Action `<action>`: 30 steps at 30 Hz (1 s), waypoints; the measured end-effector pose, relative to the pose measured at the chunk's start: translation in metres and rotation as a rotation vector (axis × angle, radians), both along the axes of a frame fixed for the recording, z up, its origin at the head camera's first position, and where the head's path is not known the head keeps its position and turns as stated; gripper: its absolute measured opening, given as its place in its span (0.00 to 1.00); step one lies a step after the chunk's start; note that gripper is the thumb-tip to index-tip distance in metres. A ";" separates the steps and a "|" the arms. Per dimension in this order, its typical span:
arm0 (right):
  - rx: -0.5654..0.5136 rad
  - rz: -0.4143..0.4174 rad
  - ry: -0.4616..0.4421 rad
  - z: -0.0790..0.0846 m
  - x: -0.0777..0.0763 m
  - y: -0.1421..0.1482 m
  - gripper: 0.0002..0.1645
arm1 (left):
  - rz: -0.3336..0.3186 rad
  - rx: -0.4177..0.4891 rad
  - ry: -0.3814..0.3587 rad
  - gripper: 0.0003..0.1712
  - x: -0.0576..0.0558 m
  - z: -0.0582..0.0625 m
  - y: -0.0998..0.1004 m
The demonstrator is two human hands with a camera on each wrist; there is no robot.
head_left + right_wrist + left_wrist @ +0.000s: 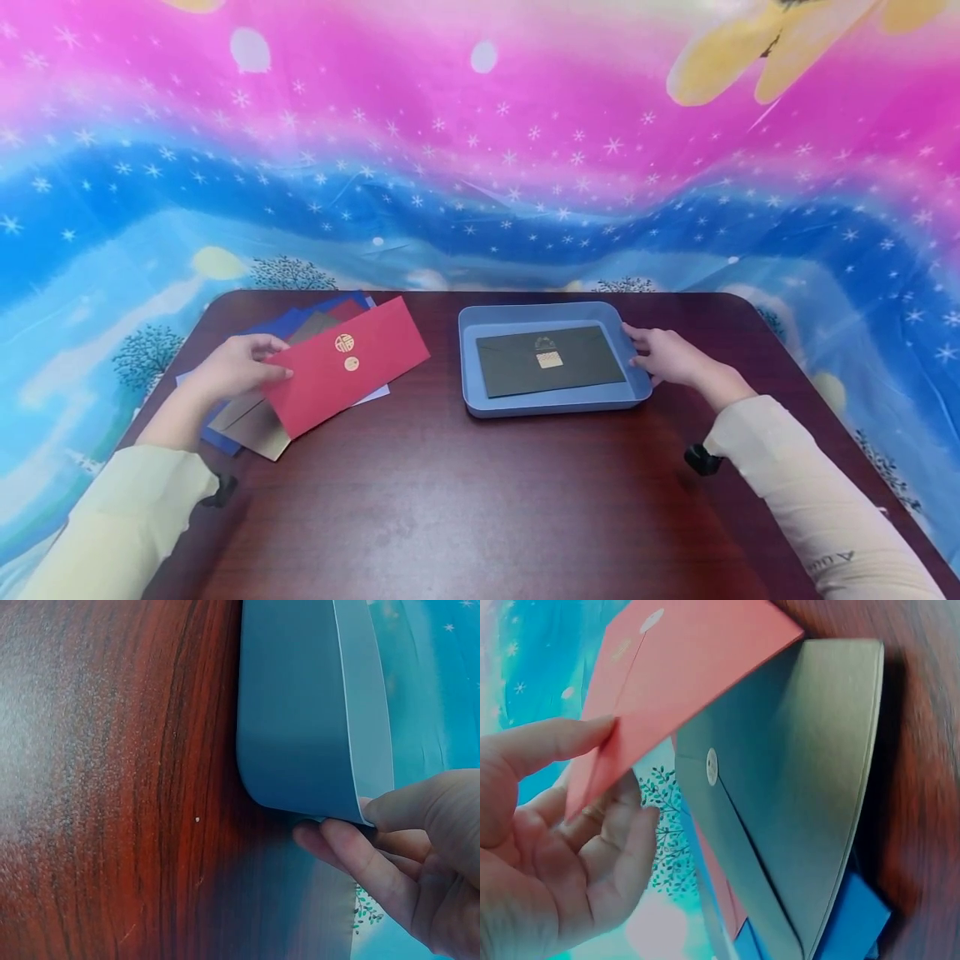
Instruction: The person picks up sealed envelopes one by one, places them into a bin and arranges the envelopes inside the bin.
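Observation:
My left hand (243,365) pinches a red envelope (352,367) by its left end, thumb on top and fingers beneath. Gold round marks show on the envelope's face. It is raised over a pile where a brown-gold envelope (810,750) lies uppermost, with blue envelopes (281,325) sticking out around it. On the right, my right hand (667,357) grips the right wall of a blue-grey tray (555,406), thumb at the rim and fingers against the outer side. Inside the tray lies a dark green envelope (517,362) with a gold mark.
Everything stands on a dark reddish-brown wooden table (465,508) with rounded far corners. Behind it hangs a pink and blue cloth (450,167) printed with snowflakes and trees. A pale envelope corner (375,395) shows at the pile's right side.

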State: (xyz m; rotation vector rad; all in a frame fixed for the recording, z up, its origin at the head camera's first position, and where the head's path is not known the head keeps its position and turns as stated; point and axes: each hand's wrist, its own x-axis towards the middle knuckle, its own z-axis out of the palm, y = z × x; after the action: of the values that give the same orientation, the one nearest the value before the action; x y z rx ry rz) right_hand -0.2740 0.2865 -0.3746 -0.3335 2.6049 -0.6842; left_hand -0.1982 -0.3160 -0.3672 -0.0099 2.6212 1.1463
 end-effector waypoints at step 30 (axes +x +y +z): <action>-0.007 0.002 0.010 0.001 0.000 0.000 0.44 | 0.261 1.107 -0.046 0.15 -0.004 -0.004 -0.006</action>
State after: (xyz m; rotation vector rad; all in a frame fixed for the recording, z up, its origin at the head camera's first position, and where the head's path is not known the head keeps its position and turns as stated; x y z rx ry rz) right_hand -0.2741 0.2869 -0.3733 -0.3425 2.6115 -0.6931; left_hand -0.2020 -0.3220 -0.3710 -0.1494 1.6437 2.4584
